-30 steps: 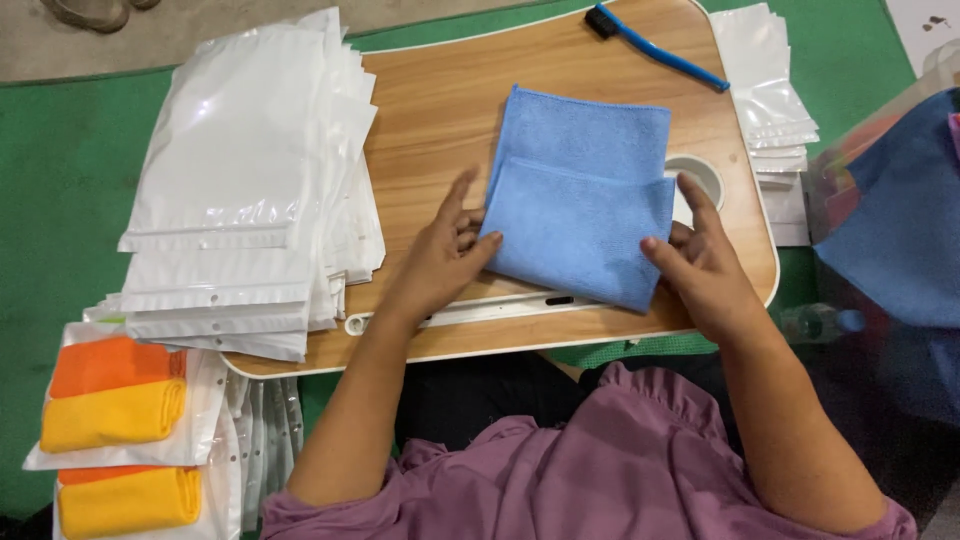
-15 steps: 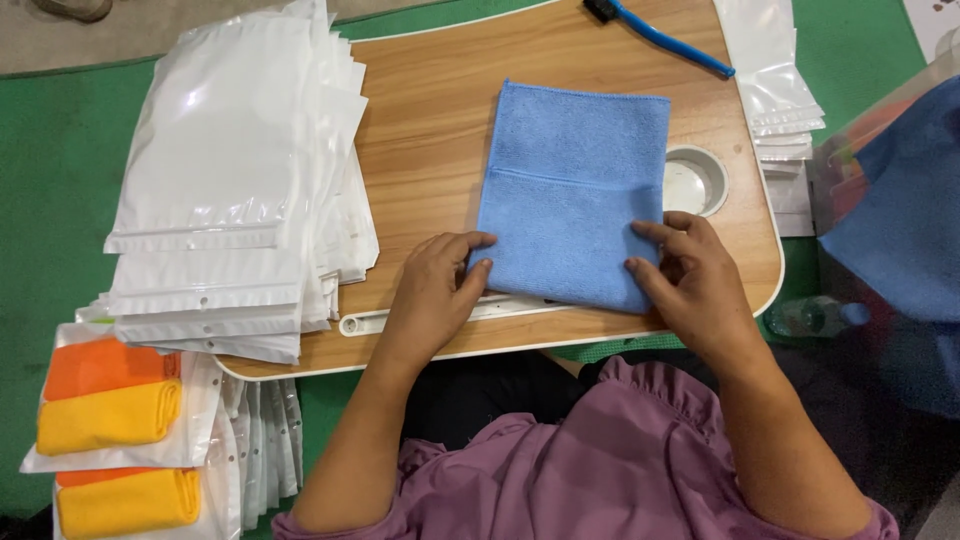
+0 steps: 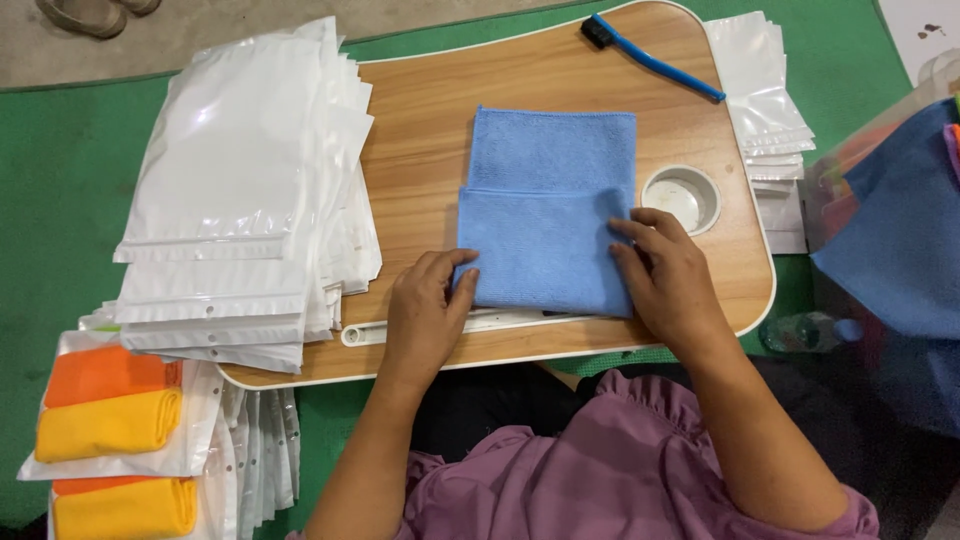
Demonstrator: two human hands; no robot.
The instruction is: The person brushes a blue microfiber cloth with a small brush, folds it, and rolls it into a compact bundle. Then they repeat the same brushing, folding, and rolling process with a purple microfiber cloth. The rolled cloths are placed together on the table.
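Observation:
A folded blue cloth [image 3: 548, 210] lies flat on a wooden lap table [image 3: 430, 140], its near half doubled over the far half. My left hand [image 3: 425, 315] rests on the table with fingertips at the cloth's near left corner. My right hand [image 3: 672, 275] presses its fingers on the cloth's near right edge. Neither hand grips anything; both lie flat with fingers apart.
A thick stack of white plastic bags [image 3: 245, 190] covers the table's left side. A blue brush [image 3: 650, 55] lies at the far edge, beside a round cup recess [image 3: 680, 198]. Bagged orange and yellow cloths [image 3: 110, 410] sit lower left. More blue cloth [image 3: 900, 230] lies right.
The cloth went from skewed to squared and smoothed. Both hands slid from its sides to its near corners, then the right hand moved up onto the right edge.

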